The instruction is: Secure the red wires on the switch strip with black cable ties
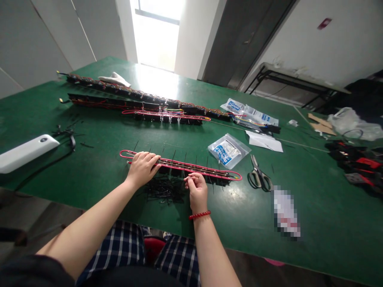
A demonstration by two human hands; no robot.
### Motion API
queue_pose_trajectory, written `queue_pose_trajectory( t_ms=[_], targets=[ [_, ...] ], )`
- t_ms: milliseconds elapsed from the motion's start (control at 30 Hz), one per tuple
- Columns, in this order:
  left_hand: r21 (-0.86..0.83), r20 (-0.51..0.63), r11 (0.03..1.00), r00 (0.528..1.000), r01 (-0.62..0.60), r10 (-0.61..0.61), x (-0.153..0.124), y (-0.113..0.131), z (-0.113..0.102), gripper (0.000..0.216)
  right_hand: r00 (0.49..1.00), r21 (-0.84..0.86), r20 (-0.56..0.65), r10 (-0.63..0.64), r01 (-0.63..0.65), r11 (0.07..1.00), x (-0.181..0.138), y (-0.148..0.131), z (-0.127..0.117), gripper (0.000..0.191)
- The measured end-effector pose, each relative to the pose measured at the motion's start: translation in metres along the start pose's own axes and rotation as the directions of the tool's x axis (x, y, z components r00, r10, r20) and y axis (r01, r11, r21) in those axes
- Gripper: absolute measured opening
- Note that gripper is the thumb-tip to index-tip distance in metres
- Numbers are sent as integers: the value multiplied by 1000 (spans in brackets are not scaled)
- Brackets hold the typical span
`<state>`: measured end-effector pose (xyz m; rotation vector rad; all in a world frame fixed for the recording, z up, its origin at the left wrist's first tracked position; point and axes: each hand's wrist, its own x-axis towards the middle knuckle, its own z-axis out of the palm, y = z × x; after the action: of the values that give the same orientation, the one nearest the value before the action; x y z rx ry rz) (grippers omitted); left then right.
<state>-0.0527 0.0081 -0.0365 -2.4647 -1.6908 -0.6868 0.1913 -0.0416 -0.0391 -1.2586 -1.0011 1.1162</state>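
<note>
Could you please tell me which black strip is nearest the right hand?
The front strip, under the left hand; the other strips lie farther back.

One left hand (144, 164), one right hand (198, 191) and, it appears, four wired strips (206, 171) on one green surface (98, 179).

Of the strips, one is at the hands and three lie farther back: two long, one short. There are two red cable loops (237, 175), one on the near strip and one on the short far one. Also: one pair of scissors (259, 178), one small clear bag (229, 151) with blue print, one white sheet (265, 141), one white cloth item (115, 79), one white device (30, 153), one red bracelet (199, 215). Thin black pieces (164, 189) form one pile, too tangled to count; the blue-printed packets (251, 113) behind overlap, their number unclear.
</note>
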Motion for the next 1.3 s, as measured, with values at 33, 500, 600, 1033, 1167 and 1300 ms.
queue_pose_trajectory(
  t_ms=[33, 500, 600, 1033, 1167, 1300],
  targets=[
    [-5, -4, 1000, 1000, 1, -1, 0, 0, 0, 37, 1000, -7, -1, 1, -2, 1000, 0, 0, 0, 18],
    [-38, -30, 999, 1000, 3, -4, 2, 2, -4, 33, 1000, -21, 2, 3, -3, 1000, 1, 0, -1, 20],
    [-31, -17, 999, 1000, 10, -11, 2, 3, -4, 34, 1000, -28, 11, 7, -7, 1000, 1, 0, -1, 19],
    [-31, -18, 1000, 1000, 4, -4, 2, 2, -3, 35, 1000, -45, 12, 10, -10, 999, 2, 1, -1, 19],
    [-25, -6, 1000, 1000, 11, -11, 2, 2, -3, 35, 1000, -48, 9, 4, -3, 999, 1, 1, -1, 19],
    [-22, 9, 999, 1000, 26, -25, 2, 2, -2, 35, 1000, -25, 12, -1, 2, 1000, 2, 0, 1, 19]
  ],
)
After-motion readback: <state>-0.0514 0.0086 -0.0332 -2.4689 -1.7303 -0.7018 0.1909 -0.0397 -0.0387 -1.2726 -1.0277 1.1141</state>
